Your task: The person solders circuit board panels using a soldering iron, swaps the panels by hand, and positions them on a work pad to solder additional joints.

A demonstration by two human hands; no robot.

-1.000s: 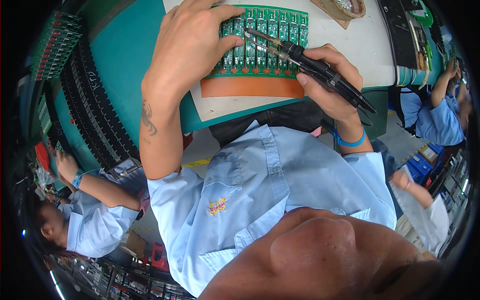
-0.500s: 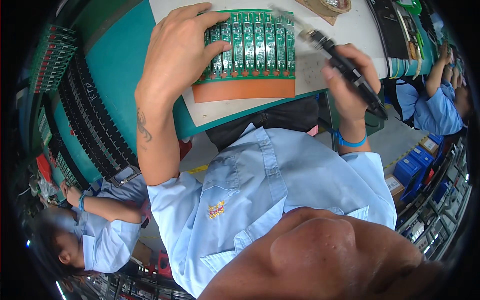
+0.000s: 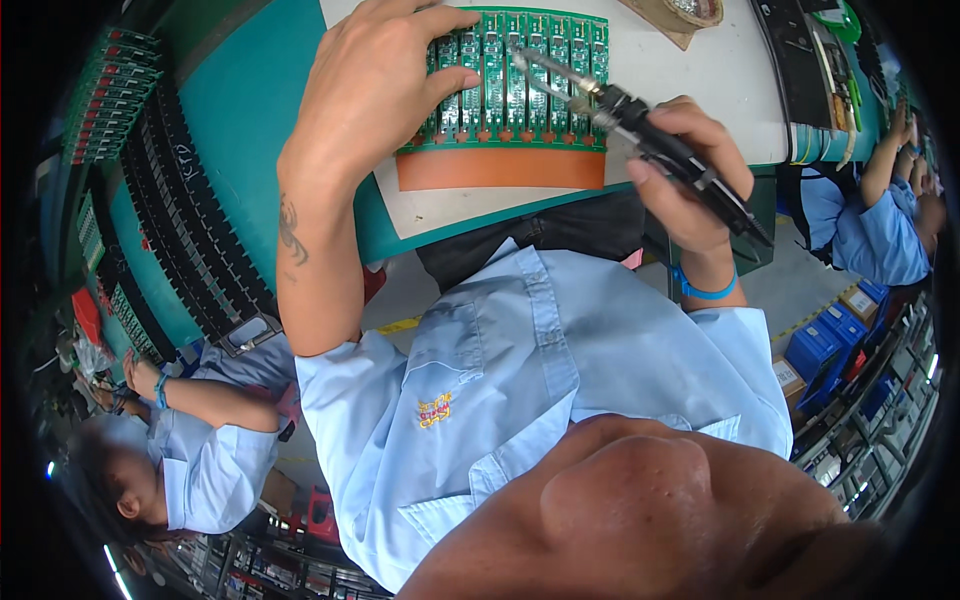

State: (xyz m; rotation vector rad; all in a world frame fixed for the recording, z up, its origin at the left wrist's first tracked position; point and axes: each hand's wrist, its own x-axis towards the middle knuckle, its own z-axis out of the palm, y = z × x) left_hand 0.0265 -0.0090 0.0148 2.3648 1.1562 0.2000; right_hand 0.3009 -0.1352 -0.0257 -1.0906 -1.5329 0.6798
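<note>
A green circuit board panel, made of several narrow boards side by side, lies on a white sheet with an orange-brown strip along its near edge. My left hand rests over the panel's left end. Its thumb and forefinger are spread apart on the board face, and the other fingertips are partly hidden. In my right hand is a black soldering iron, gripped by its handle. Two thin metal prongs at its front reach over the middle boards; whether they touch cannot be told.
Black slotted strips run along the green mat to the left, near a stack of boards. A round container stands at the far right, with tools beyond. A co-worker sits left, another right.
The soldering iron has come left and down, from a blurred spot by the panel's far right corner to over its middle boards. My left hand keeps its place on the panel.
</note>
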